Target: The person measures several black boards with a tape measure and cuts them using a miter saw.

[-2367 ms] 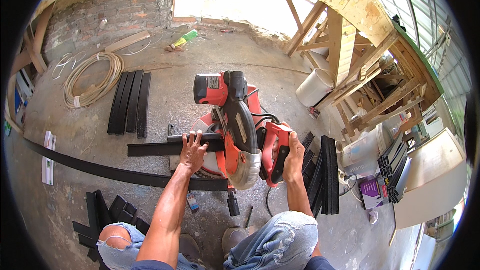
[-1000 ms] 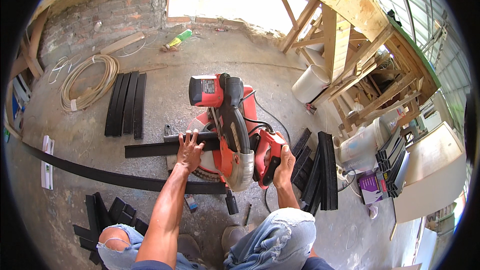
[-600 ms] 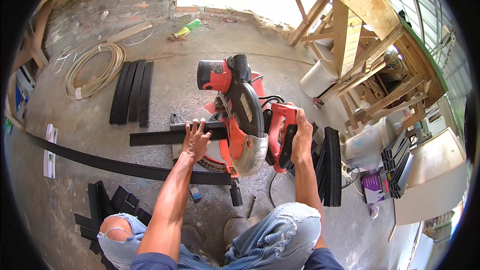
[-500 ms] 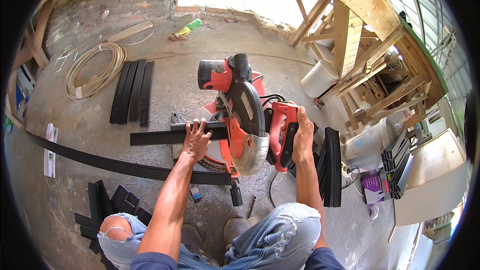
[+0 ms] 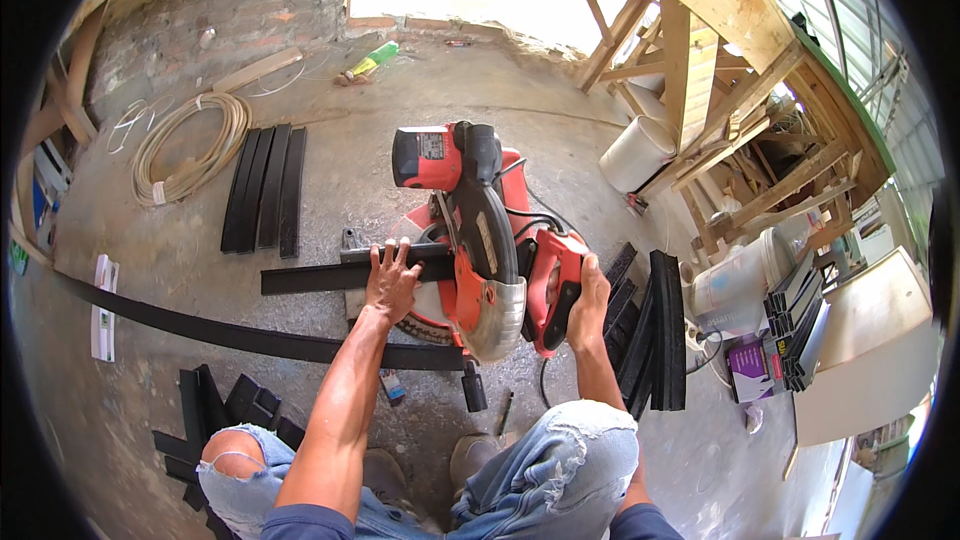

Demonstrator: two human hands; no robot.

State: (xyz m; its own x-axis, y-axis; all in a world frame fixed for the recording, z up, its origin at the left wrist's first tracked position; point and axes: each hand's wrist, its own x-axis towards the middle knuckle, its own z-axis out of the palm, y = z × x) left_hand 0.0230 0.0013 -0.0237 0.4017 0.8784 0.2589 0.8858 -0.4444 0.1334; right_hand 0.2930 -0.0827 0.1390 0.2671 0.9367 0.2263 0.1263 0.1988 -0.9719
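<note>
A red and black miter saw (image 5: 488, 230) stands on the floor in front of me. My right hand (image 5: 590, 302) is wrapped round its red and black handle (image 5: 552, 290). A black bar (image 5: 312, 279) lies crosswise on the saw base, along the fence. My left hand (image 5: 392, 282) presses down on this bar with its fingers spread, left of the blade guard (image 5: 497, 325). The guard covers the blade, and the bar's right end is hidden by the saw head. Nearer to me, a long black strip (image 5: 260, 338) runs from the far left to the saw's front.
Several cut black bars (image 5: 263, 190) lie at the left, more (image 5: 668, 330) at the right, and a pile (image 5: 205, 420) by my left knee. Beyond are a coiled hose (image 5: 192, 148), a spirit level (image 5: 104, 308), a white bucket (image 5: 638, 154) and a timber frame (image 5: 740, 140).
The saw head has come down and slightly left, with my right hand still on its handle. My left hand and the bar under it stay in place.
</note>
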